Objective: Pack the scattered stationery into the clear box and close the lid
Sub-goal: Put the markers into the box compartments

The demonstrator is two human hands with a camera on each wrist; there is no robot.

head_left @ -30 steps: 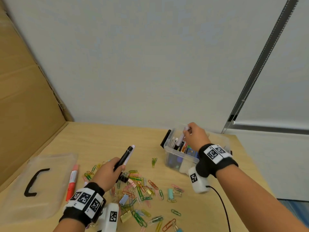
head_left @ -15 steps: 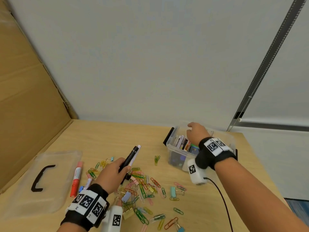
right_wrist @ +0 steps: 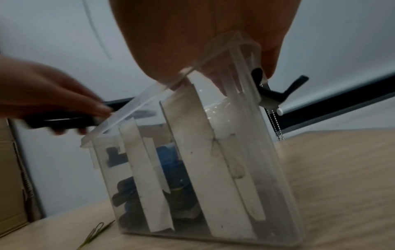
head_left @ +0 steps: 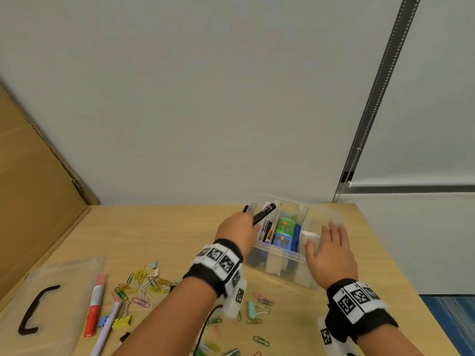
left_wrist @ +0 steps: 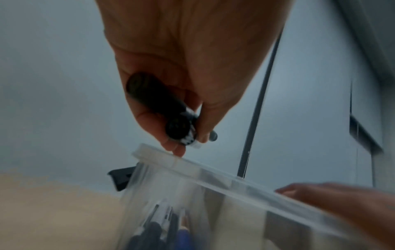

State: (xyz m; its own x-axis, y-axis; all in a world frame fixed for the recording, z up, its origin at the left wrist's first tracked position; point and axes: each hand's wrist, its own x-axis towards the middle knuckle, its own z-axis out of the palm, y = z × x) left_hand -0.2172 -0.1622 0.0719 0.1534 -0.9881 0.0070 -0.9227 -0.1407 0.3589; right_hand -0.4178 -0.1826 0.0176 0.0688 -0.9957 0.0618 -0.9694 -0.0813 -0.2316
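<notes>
Black cylindrical marker (head_left: 263, 214): carried from the paperclip scatter by the clamped left hand (head_left: 237, 231), now over the clear plastic box (head_left: 277, 260) (1 o'clock on tabletop (head_left: 159, 232)); right hand (head_left: 330, 254), fingers straight, steadies its rim. Insertion judged imminent.

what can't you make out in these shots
- Print on the black marker held by the left hand: head view too small, left wrist view blurred.
- Right hand fingertips on the clear box: hidden by the palm in the right wrist view.
- Paper clips at the bottom edge: cut off, head view.
</notes>
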